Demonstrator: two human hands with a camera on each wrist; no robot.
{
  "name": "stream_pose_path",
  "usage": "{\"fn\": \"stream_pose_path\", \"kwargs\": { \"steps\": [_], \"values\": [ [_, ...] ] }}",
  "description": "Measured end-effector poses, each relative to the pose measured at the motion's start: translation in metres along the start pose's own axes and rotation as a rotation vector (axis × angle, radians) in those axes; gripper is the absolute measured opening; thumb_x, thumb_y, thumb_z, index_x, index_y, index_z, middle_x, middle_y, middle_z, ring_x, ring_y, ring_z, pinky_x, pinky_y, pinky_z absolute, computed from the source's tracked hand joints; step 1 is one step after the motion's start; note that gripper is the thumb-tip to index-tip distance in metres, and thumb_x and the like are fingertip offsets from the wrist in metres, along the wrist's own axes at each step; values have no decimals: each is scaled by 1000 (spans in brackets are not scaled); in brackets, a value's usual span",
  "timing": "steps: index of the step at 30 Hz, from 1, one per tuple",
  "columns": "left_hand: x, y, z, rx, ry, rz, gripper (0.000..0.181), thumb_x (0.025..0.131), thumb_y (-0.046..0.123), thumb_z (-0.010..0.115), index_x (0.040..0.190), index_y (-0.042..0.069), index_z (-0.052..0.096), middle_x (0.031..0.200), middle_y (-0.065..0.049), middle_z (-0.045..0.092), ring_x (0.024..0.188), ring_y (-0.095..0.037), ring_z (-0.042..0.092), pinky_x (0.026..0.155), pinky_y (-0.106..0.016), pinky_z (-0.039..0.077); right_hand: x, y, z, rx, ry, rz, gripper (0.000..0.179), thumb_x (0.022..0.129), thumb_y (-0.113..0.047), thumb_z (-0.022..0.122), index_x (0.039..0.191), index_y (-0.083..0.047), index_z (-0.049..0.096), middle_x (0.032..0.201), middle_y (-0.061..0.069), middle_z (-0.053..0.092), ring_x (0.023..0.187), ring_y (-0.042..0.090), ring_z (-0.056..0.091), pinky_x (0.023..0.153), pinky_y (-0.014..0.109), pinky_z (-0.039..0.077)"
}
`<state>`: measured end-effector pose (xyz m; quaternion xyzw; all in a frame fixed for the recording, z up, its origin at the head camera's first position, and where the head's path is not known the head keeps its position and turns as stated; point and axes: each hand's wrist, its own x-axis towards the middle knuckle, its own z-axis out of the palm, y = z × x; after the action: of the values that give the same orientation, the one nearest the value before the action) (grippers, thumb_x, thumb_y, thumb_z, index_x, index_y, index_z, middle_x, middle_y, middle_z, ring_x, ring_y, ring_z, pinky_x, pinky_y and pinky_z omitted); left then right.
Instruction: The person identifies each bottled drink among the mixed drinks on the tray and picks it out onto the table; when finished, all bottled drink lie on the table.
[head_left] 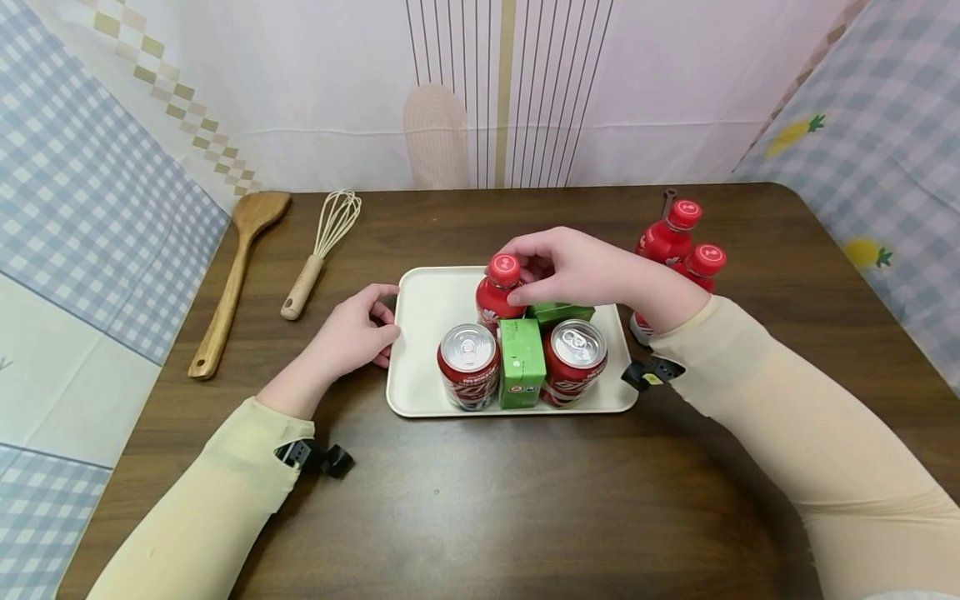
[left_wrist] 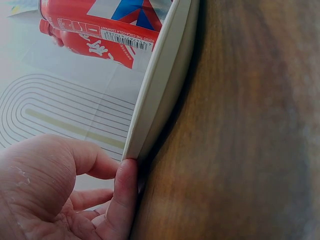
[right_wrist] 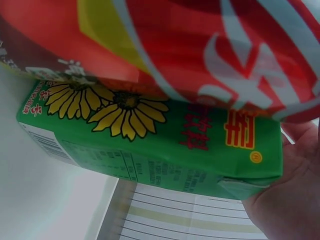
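Observation:
My left hand (head_left: 351, 333) is at the left end of a cream tray (head_left: 423, 308), thumb and forefinger pinching its rim, as the left wrist view shows closely. The right hand (head_left: 581, 268) reaches over the tray and grips a small red bottle (head_left: 497, 298) with a red cap, thumb on its near side. That bottle stands upright behind a red soda can (head_left: 468, 367). A green drink carton (head_left: 522, 362) stands between this can and another red soda can (head_left: 576, 362). Under the right hand, a second green carton (right_wrist: 150, 135) is partly hidden in the head view.
Two red bottles (head_left: 667, 233) stand right of the tray, partly covered by the right forearm; a thin dark handle (head_left: 668, 202) shows behind them. At the left lie a wooden spatula (head_left: 238, 275) and a whisk (head_left: 322, 250). Patterned cloth (head_left: 337, 92) hangs behind the wooden table (head_left: 450, 517).

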<state>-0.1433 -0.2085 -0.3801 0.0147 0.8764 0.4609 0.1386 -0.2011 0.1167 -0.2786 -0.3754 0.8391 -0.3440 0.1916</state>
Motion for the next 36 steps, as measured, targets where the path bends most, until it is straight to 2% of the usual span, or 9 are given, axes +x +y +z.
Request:
{"fn": "stream_pose_path", "kwargs": {
  "steps": [19, 27, 32, 36],
  "values": [
    [-1, 2, 0, 2, -2, -3, 62, 92, 5, 54, 153, 9, 41, 108, -17, 55, 65, -22, 67, 59, -36, 65, 2, 3, 4, 42, 53, 15, 28, 85, -20, 85, 104, -15, 65, 82, 6, 58, 78, 21, 54, 68, 31, 47],
    [-1, 2, 0, 5, 0, -2, 62, 92, 4, 54, 152, 9, 42, 107, -17, 55, 65, -22, 67, 59, -37, 64, -1, 3, 1, 60, 25, -15, 38, 91, -14, 77, 127, -19, 68, 104, 1, 69, 87, 22, 59, 77, 35, 54],
    [-1, 2, 0, 7, -1, 2, 62, 92, 5, 54, 153, 10, 42, 108, -17, 55, 65, -22, 67, 59, -36, 64, -1, 5, 0, 84, 9, -58, 31, 93, -11, 73, 124, -16, 69, 94, 4, 64, 83, 22, 58, 73, 32, 52],
    [-1, 2, 0, 9, 2, 1, 62, 92, 5, 55, 152, 10, 42, 107, -17, 56, 65, -22, 67, 59, -37, 64, 0, 7, 0, 89, 7, -60, 29, 93, -12, 74, 122, -16, 70, 90, 5, 62, 82, 22, 58, 71, 31, 51]
  ]
}}
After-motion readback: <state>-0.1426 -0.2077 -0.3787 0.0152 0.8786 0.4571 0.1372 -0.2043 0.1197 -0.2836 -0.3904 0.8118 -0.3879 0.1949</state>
